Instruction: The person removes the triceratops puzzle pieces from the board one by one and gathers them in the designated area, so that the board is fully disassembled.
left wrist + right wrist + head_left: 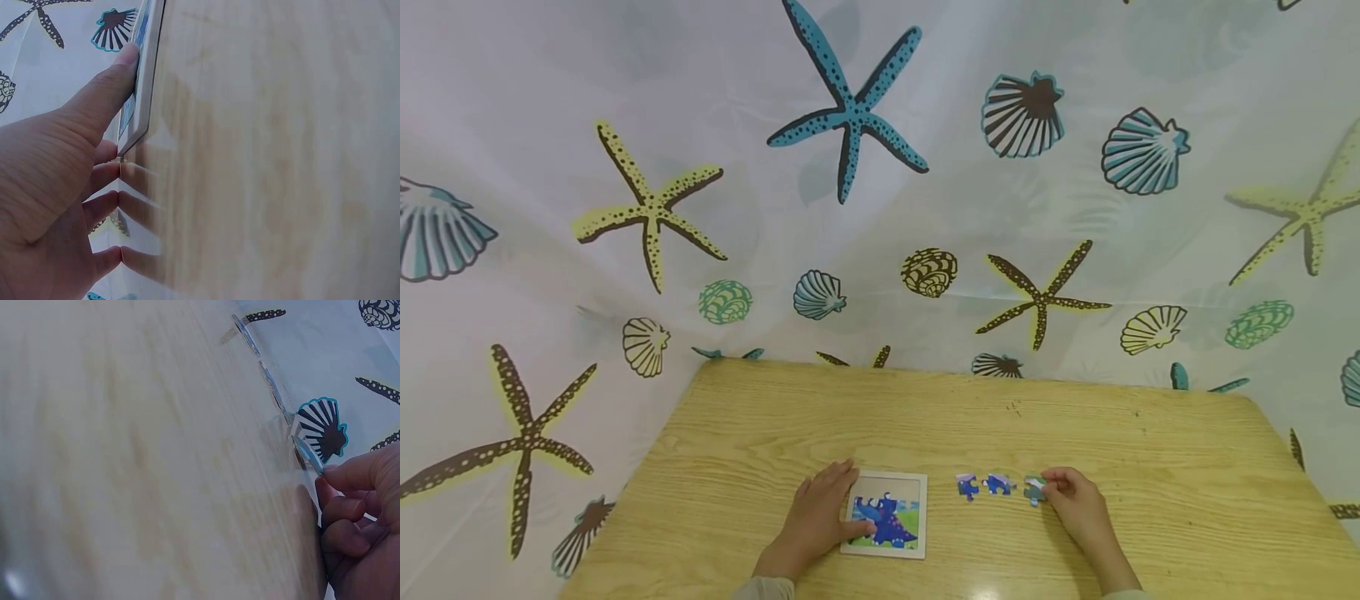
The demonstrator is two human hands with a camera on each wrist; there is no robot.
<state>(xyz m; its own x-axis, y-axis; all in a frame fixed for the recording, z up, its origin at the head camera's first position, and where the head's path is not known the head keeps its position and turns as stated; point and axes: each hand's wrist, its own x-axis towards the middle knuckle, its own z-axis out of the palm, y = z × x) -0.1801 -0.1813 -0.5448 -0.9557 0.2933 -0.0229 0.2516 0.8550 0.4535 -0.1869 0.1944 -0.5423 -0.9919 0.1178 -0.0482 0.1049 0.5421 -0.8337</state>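
A small white-framed jigsaw tray (923, 517) lies on the table, partly filled with a picture of a blue-purple dinosaur; its upper part shows bare backing. Along the tray's left side rests my left hand (817, 512), the thumb (103, 87) lying over the picture and the other fingertips touching the table. To the right, my right hand (1078, 504) pinches a jigsaw piece (1032, 488) between thumb and index finger. In the right wrist view this piece (307, 455) is tilted, one edge close to the tabletop.
Two more jigsaw pieces, one (967, 487) nearer the tray and one (999, 483) beside it, lie in a row between the tray and my right hand. The wood-grain table (865, 417) meets a hanging cloth (880, 225) printed with starfish and shells at its back and sides.
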